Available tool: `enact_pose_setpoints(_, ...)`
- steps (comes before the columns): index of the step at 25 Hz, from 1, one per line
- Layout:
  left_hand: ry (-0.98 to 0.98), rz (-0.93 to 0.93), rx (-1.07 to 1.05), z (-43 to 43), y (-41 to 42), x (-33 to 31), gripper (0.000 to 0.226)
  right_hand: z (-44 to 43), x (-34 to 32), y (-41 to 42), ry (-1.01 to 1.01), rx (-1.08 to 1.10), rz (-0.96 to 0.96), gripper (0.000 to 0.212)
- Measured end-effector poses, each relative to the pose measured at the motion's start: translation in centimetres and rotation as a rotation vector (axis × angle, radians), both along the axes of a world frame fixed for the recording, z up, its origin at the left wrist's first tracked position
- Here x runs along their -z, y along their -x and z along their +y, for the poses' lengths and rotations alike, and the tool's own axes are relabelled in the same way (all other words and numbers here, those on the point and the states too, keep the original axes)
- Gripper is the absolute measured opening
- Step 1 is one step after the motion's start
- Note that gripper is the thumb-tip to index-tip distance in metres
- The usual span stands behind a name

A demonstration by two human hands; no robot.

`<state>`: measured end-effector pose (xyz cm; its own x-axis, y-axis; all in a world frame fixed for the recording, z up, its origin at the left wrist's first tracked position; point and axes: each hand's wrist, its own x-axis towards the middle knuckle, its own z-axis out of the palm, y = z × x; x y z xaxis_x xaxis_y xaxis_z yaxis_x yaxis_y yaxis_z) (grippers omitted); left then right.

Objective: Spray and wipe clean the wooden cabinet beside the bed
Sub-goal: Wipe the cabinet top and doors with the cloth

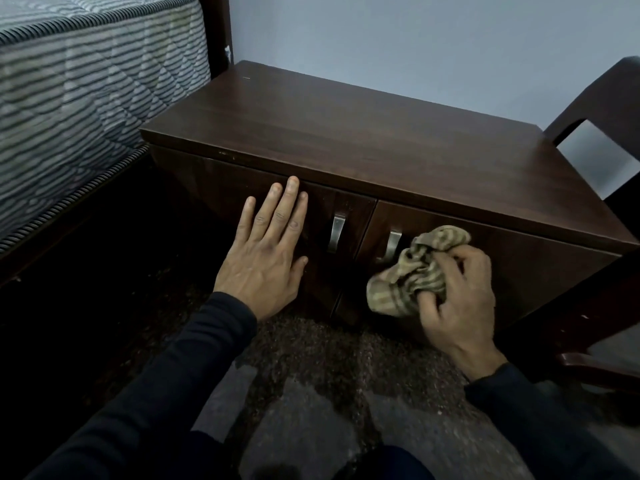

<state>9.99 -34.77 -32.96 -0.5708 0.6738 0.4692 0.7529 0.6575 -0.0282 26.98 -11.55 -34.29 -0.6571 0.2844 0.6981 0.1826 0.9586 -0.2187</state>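
Left hand (268,252) flat (right hand (459,299) fisting cloth (415,271))

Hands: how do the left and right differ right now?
The left hand lies open and flat, fingers spread, on the left door; the right hand is closed around a bunched cloth. The left holds nothing; the right presses the cloth against the right door, next to its handle. Both are on the cabinet front, in dark sleeves.
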Motion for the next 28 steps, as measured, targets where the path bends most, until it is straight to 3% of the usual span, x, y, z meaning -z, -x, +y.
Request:
enact_pose_setpoints(3, 0.0, -0.008, 0.012, 0.3, 0.0, -0.3, 0.09, -3.9, 1.2, 1.1, 0.437, 0.025, 0.139, 0.048)
enact_pose_setpoints(7, 0.005, -0.015, 0.019, 0.0, 0.3, -0.3, 0.089, -6.2, 1.2, 2.7, 1.004, -0.114, 0.034, 0.051)
enact_pose_setpoints(13, 0.014, -0.014, 0.021, 0.3, 0.3, -0.2, 0.089, -4.1, -3.5, 2.3, 1.476, -0.143, -0.169, 0.045)
enact_pose_setpoints(17, 0.0, -0.026, -0.006, 0.6, -0.1, -0.4, 0.088, -4.0, -4.1, 2.1, 1.025, -0.01, -0.455, 0.041)
enact_pose_setpoints(21, 0.005, -0.031, -0.014, 0.4, -0.1, -0.6, 0.089, -4.6, -5.6, 2.5, 0.742, 0.102, -0.561, 0.031)
enact_pose_setpoints(23, 0.008, -0.018, -0.013, 0.2, 0.0, -0.7, 0.09, -5.2, -6.8, 2.6, 0.474, 0.241, -0.686, 0.032)
enact_pose_setpoints(25, 0.002, -0.018, -0.011, 0.2, -0.1, -0.6, 0.09, -5.6, -7.1, 1.8, 0.241, 0.355, -0.584, 0.037)
enact_pose_setpoints(28, -0.05, 0.007, 0.013, 0.3, -0.3, -0.4, 0.088, -6.2, -5.2, 0.6, 0.063, 0.274, -0.191, 0.048)
